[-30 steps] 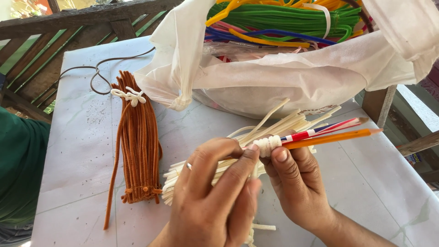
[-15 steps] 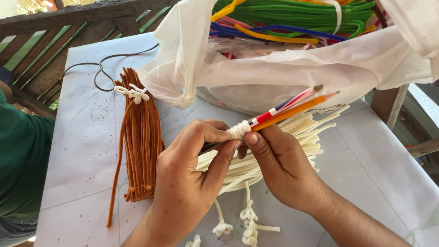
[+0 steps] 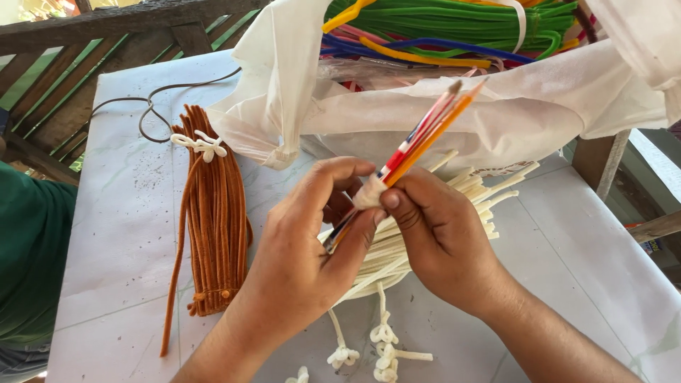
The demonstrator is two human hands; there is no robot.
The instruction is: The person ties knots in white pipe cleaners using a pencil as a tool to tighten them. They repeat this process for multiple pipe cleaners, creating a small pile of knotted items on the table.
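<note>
At the far left edge a person's green sleeve (image 3: 28, 262) shows beside the white bench (image 3: 113, 234). On the bench, near its far left part, a thin dark cord (image 3: 152, 106) lies in a loop. Just right of it lies a bundle of brown pipe cleaners (image 3: 216, 227), tied at the top with a white piece and lying lengthwise toward the viewer. Behind the hands stands a white fabric bag (image 3: 496, 106), open, with green, blue, yellow and pink pipe cleaners (image 3: 454, 21) inside; its lower side hangs just over the far ends of the white pipe cleaners (image 3: 482, 195), which lie in a fan on the bench under both hands. Some small white twisted loops (image 3: 383, 340) lie near the front edge.

The left hand (image 3: 305, 262) comes from below, palm turned to the right, its fingers closed around the lower end of two pencils (image 3: 425, 131). The right hand (image 3: 440, 241) comes from the lower right, its fingers pinching a white pipe cleaner wrap (image 3: 369, 193) around the pencils. The pencils are tilted up to the right, their tips in front of the bag
</note>
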